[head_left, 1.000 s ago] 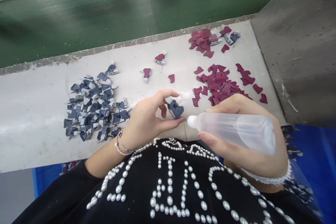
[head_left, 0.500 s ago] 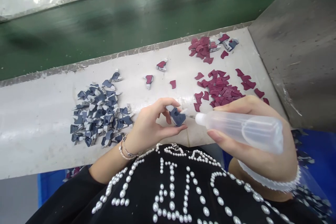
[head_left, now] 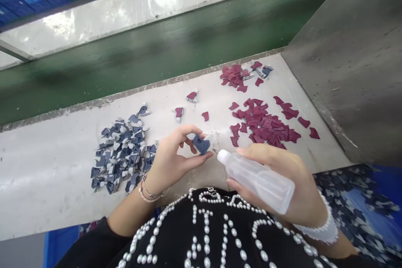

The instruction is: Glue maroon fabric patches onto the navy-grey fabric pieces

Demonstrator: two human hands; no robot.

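Observation:
Between the thumb and fingers of my left hand (head_left: pixel 176 155) is a small dark blue and grey plastic part (head_left: pixel 201 144), held above the table. My right hand (head_left: pixel 282 171) is wrapped round a translucent squeeze bottle (head_left: pixel 259 182) with a thin metal tip. The bottle lies tilted, its tip pointing left, close beside the blue part; whether they touch I cannot tell. Left of my left hand lies a pile of similar blue and grey parts (head_left: pixel 122 150). Flat maroon pieces (head_left: pixel 266 123) are heaped beyond my right hand.
On the white table (head_left: pixel 47 167), two grey parts with maroon faces (head_left: pixel 179 113) lie near a single maroon piece (head_left: pixel 205 116). A second maroon heap (head_left: pixel 233 76) sits farther back. Behind runs a green belt (head_left: pixel 157 58); a metal panel (head_left: pixel 351 71) borders the right. Bins of parts (head_left: pixel 354 209) stand lower right.
The view has shifted, bringing blue crates into sight at the back. The bottle now slants more, its tip closer to the blue part, which has turned in my left fingers.

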